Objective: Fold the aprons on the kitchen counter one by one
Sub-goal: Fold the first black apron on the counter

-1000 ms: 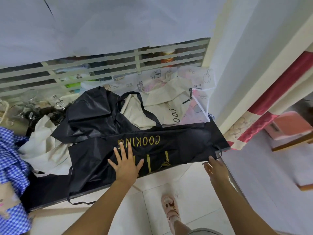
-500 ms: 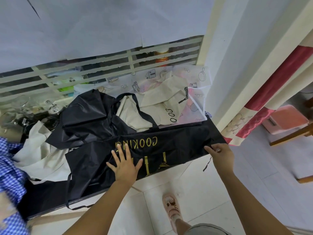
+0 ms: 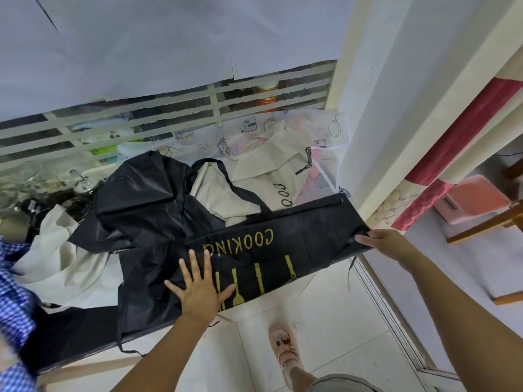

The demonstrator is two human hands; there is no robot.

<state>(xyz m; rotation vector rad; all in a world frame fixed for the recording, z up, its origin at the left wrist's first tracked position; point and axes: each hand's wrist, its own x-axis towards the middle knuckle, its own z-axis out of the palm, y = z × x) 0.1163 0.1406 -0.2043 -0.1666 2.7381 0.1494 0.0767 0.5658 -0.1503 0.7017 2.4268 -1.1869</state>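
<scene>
Black apron point(image 3: 297, 236) cloth lies under the left hand point(image 3: 198, 287), fingers splayed flat, gripping nothing; the right hand point(image 3: 387, 244) pinches its corner between fingers and thumb.

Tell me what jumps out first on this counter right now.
The black apron with gold COOKING lettering lies across the counter's front edge, the left hand flat on it and the right hand gripping its right end. Behind it, cream aprons lie heaped.
</scene>
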